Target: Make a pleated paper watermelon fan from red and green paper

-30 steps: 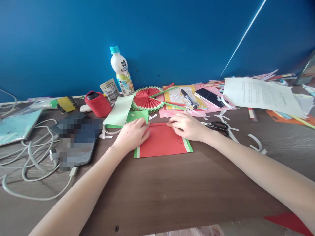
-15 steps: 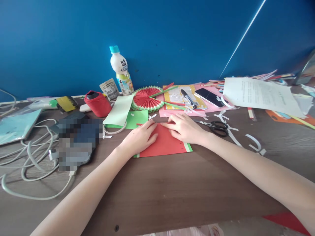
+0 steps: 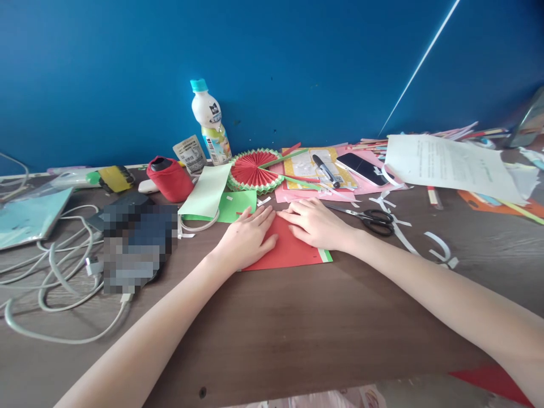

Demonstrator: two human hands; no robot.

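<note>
A red sheet of paper (image 3: 289,251) with white and green strips at its right edge lies flat on the brown table. My left hand (image 3: 247,238) rests on its left part, fingers spread and palm down. On the upper right part lies my right hand (image 3: 314,224), its fingers apart, the fingertips near those of my left hand. Just behind them are a green sheet (image 3: 242,205) and a red and green pleated paper fan (image 3: 256,170).
Black-handled scissors (image 3: 376,221) lie right of my right hand, among white paper scraps. A marker (image 3: 326,171), a phone (image 3: 363,169) and a printed sheet (image 3: 450,167) are behind. Cables (image 3: 51,272) and a bottle (image 3: 212,127) are on the left.
My left hand has shifted slightly right over the red sheet, now covering its lower left corner, and its fingers lie flatter. My right hand has barely moved.
</note>
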